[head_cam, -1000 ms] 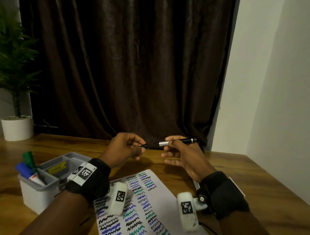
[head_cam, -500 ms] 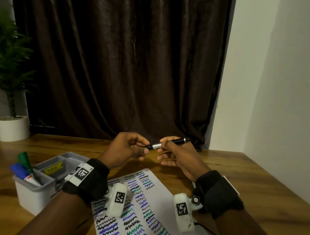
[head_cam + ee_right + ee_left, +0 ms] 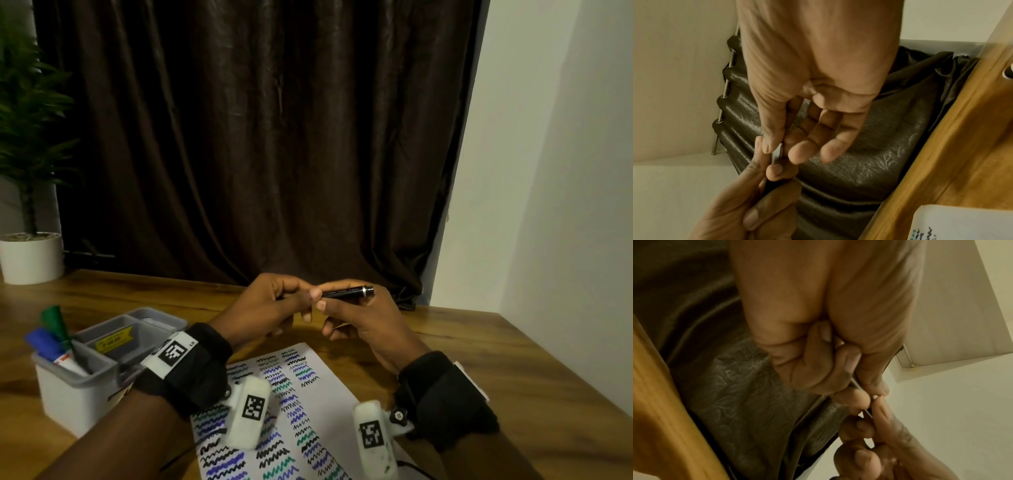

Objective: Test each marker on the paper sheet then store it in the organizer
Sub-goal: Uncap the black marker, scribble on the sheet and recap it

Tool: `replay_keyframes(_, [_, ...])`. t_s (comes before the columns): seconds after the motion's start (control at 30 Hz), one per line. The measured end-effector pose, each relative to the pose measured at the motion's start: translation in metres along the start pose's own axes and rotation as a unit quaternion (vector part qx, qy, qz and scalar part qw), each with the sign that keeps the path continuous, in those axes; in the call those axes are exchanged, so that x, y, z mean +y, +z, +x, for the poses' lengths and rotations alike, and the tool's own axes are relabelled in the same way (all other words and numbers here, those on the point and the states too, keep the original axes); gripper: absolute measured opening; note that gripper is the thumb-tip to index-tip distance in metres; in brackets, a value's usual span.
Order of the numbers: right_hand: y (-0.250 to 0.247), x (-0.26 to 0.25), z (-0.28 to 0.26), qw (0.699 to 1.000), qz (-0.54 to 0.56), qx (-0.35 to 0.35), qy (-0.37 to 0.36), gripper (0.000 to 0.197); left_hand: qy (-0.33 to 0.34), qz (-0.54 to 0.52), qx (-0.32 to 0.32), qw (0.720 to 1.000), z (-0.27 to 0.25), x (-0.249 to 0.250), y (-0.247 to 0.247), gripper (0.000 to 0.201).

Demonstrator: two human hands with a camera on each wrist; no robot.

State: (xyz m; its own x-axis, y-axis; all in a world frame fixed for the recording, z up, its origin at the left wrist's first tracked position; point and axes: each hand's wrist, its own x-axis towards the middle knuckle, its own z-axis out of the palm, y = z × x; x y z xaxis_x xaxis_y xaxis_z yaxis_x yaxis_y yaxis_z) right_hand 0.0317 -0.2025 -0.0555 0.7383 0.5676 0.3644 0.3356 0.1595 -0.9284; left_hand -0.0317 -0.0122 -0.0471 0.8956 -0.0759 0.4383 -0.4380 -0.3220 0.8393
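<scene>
Both hands meet above the paper sheet point(image 3: 308, 404), holding a black marker point(image 3: 346, 293) level between them: the left hand point(image 3: 270, 308) pinches its near end, the right hand point(image 3: 359, 315) pinches the barrel with thumb and forefinger, the other fingers loose. This looks like capping; it goes best if the two parts are kept in line and pushed straight until seated. The grey organizer point(image 3: 85, 370) stands on the tabletop point(image 3: 513, 359) to the left; its front compartment holds a blue marker point(image 3: 44, 344) and a green marker point(image 3: 56, 322), leaning. The rear compartments' contents cannot be made out.
</scene>
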Motion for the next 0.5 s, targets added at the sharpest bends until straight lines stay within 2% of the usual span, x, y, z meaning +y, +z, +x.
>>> replay_keyframes(0.2, [0.0010, 0.0033, 0.0017, 1.000, -0.006, -0.001, -0.002, 0.026, -0.005, -0.011, -0.006, 1.000, 0.0024, -0.0035, -0.0013, 0.028])
replay_keyframes(0.5, [0.0013, 0.0052, 0.0034, 1.000, -0.010, -0.007, -0.002, 0.027, 0.007, 0.051, -0.007, 0.999, 0.0039, -0.0081, -0.0015, 0.028])
